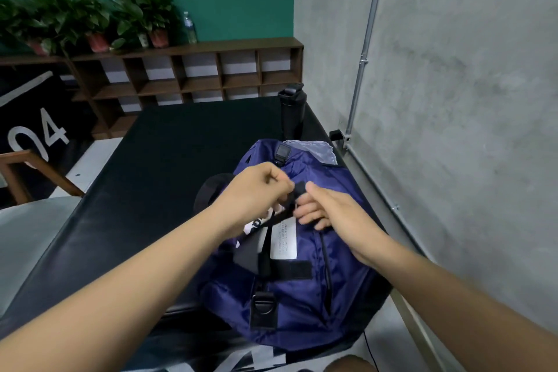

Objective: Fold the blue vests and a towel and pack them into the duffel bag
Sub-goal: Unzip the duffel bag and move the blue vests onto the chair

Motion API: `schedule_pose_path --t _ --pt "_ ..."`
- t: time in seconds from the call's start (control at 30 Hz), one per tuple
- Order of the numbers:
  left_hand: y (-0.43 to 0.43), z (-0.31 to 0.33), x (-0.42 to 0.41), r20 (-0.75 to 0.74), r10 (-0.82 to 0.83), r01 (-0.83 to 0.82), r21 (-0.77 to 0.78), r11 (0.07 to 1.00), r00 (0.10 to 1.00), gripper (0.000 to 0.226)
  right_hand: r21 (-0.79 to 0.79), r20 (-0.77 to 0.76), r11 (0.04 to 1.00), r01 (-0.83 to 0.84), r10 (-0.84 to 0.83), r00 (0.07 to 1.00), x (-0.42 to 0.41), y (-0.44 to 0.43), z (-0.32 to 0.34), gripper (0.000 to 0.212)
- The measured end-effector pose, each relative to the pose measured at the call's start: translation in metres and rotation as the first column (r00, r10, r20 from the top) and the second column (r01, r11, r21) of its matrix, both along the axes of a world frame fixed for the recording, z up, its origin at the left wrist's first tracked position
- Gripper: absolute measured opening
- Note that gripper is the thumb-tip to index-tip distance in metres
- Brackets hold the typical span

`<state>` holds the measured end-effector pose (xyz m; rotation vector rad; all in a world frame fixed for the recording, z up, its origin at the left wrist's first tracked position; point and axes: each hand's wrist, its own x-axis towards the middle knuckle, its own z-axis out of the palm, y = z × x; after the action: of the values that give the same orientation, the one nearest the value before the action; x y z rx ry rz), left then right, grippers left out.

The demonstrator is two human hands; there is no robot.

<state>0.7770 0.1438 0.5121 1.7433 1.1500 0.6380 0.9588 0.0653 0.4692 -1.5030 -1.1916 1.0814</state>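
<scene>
Duffel bag (302, 296), dark blue, lies lengthwise on the black table (151, 175), directly beneath both hands and running from them back toward the person. The left hand (256, 190) and right hand (326, 208) meet just over the bag's top. Each has its fingers curled in a pinch on the same black strap (290, 211), which runs from under them down the bag's middle, past a white label (283, 238). Holding the strap from both sides looks like a way to keep it taut and centred while working a fastening. Whether that is a handle wrap or a zip pull is hidden by the fingers.

Beyond the hands, past the bag's far end, a pale towel (317, 151) lies on the table, touching or just beside the bag. It is not yet packed, so the task seems unfinished. A black bottle (291, 112) stands farther off, behind the towel. No blue vests show outside the bag; they may be inside already, but that cannot be told.
</scene>
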Motion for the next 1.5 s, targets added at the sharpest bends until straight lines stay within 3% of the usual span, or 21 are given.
schedule_pose_path --t 0.07,0.1,0.17,0.23,0.33,0.47,0.6,0.77,0.9,1.03,1.17,1.33,1.5 --pt "-0.012 0.010 0.014 0.199 -0.056 0.091 -0.169 0.981 0.978 0.014 -0.029 -0.237 0.998 -0.057 0.049 0.970 0.000 -0.004 0.009 0.049" --pt "-0.017 0.013 0.018 0.257 -0.068 0.126 -0.215 0.969 0.964 0.016 -0.046 -0.263 0.995 -0.084 0.069 0.962 0.001 -0.007 0.010 0.048" --pt "-0.019 0.012 0.021 0.266 -0.070 0.124 -0.193 0.973 0.961 0.017 -0.104 -0.164 0.990 -0.094 0.076 0.984 -0.001 -0.012 0.004 0.044" --pt "-0.013 0.000 0.015 0.120 -0.023 0.025 -0.016 1.000 0.993 0.015 -0.140 0.046 0.989 -0.040 0.047 0.998 -0.008 -0.014 -0.005 0.041" --pt "-0.004 -0.021 -0.004 -0.172 0.073 -0.033 0.228 0.973 0.982 0.017 -0.152 0.323 0.988 -0.033 0.081 0.943 -0.025 -0.014 -0.014 0.051" --pt "0.006 -0.047 -0.027 -0.434 0.108 0.023 0.285 0.958 0.895 0.013 -0.113 0.565 0.993 -0.028 0.088 0.820 -0.037 -0.001 -0.022 0.046" --pt "0.015 -0.065 -0.038 -0.646 0.091 0.129 0.285 0.950 0.758 0.021 -0.037 0.584 0.998 0.049 -0.018 0.812 -0.013 0.002 -0.025 0.031" --pt "0.012 -0.082 -0.027 -0.749 0.080 0.208 0.282 0.937 0.657 0.041 0.030 0.594 0.982 0.189 -0.169 0.787 0.054 -0.014 -0.033 0.025" --pt "0.012 -0.087 -0.019 -0.797 0.062 0.217 0.237 0.947 0.600 0.059 -0.026 0.668 0.969 0.244 -0.165 0.726 0.093 -0.019 -0.048 0.027" --pt "0.020 -0.090 -0.017 -0.811 0.013 0.201 0.160 0.966 0.585 0.079 0.064 0.885 0.973 0.223 -0.159 0.437 0.096 -0.022 -0.051 0.040" --pt "0.026 -0.093 -0.015 -0.823 -0.031 0.192 0.096 0.977 0.567 0.085 0.305 0.882 0.951 0.049 -0.301 0.362 0.053 -0.015 -0.027 0.018" --pt "0.034 -0.091 -0.016 -0.796 -0.069 0.181 0.052 0.982 0.602 0.043 0.088 0.972 0.986 -0.143 -0.054 0.228 -0.020 0.000 -0.017 0.005" --pt "0.024 -0.093 -0.008 -0.796 -0.031 0.204 0.117 0.972 0.604 0.039 -0.152 0.959 0.985 -0.078 0.166 0.230 -0.052 0.026 -0.030 0.044"
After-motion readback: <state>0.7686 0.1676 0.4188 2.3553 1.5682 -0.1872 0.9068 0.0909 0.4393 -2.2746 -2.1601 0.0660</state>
